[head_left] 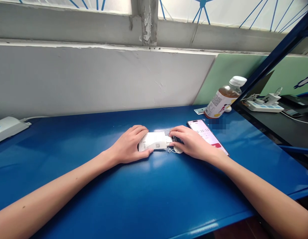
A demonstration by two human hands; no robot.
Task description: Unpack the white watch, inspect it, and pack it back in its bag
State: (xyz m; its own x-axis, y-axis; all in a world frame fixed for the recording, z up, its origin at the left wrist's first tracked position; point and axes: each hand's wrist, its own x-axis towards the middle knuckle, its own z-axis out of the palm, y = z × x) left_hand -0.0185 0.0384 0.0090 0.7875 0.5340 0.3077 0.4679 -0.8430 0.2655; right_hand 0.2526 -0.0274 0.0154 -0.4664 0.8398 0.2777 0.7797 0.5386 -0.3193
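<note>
A small white box with a printed label and a square code (155, 141) lies on the blue table (149, 196) at its middle. My left hand (130, 146) wraps round the box's left end, thumb under its front edge. My right hand (191, 142) is closed at the box's right end, its fingers pinching a small white piece there. A short thin chain and a pale round tag (175, 150) lie just under that hand.
A phone with a lit screen showing a timer (208, 136) lies right of my right hand. Behind it leans a plastic bottle of brown drink (224, 99). A white device with a cable (6, 127) sits far left. A black shelf with a power strip (264, 105) is at right.
</note>
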